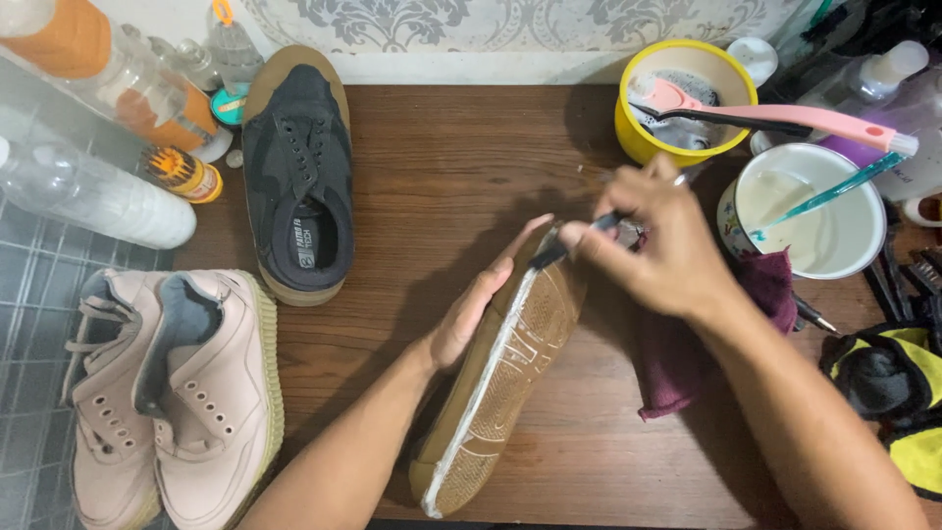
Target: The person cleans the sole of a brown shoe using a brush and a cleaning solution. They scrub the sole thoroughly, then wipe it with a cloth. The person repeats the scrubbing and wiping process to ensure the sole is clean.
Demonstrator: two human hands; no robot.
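My left hand (pixel 478 306) holds a shoe (pixel 500 378) on its side at the middle of the wooden table (pixel 442 167), its tan gum sole turned up and wet with white foam. My right hand (pixel 655 240) grips a small dark-handled brush (pixel 587 233) and presses its head against the sole's toe end. The matching black shoe (pixel 297 177) stands upright at the back left, apart from both hands.
A pair of pale pink sneakers (pixel 172 393) lies at the front left. A yellow bowl (pixel 685 98) with a pink brush (pixel 785 116), a white bowl (pixel 819 211) of liquid, a maroon cloth (pixel 677 358), and bottles (pixel 98 196) at the left ring the table.
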